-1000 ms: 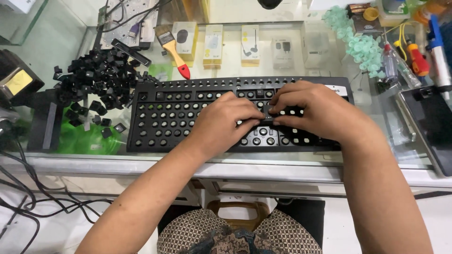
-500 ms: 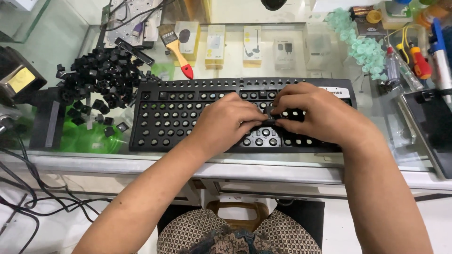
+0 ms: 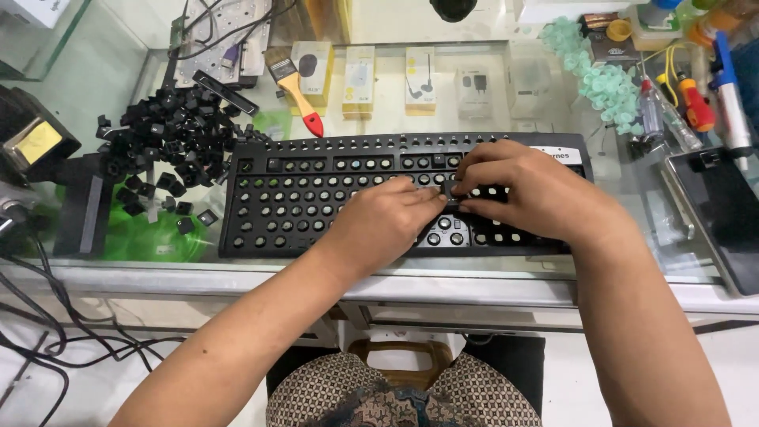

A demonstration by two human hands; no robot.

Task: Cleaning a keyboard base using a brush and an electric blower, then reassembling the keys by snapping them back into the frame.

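A black keyboard [image 3: 316, 198] with its keycaps taken off lies on a glass counter, rows of bare round switch posts showing. My left hand [image 3: 379, 225] rests on its middle, fingers curled toward the right. My right hand [image 3: 530, 194] lies over the right part, fingertips meeting the left hand's. Between the fingertips of both hands sits a small dark keycap [image 3: 452, 192], pressed against the keyboard. A heap of loose black keycaps [image 3: 170, 146] lies at the keyboard's upper left.
A red-handled paintbrush [image 3: 292, 87] lies behind the keyboard. Small boxed items show under the glass. Pale green rubber domes [image 3: 605, 79], screwdrivers [image 3: 696, 103] and a dark tablet [image 3: 723, 209] sit at the right. Cables [image 3: 47, 348] hang at the lower left. A green mat [image 3: 150, 237] lies left.
Both hands stay together over the same spot on the keyboard. The view has shifted slightly; nothing else has visibly moved.
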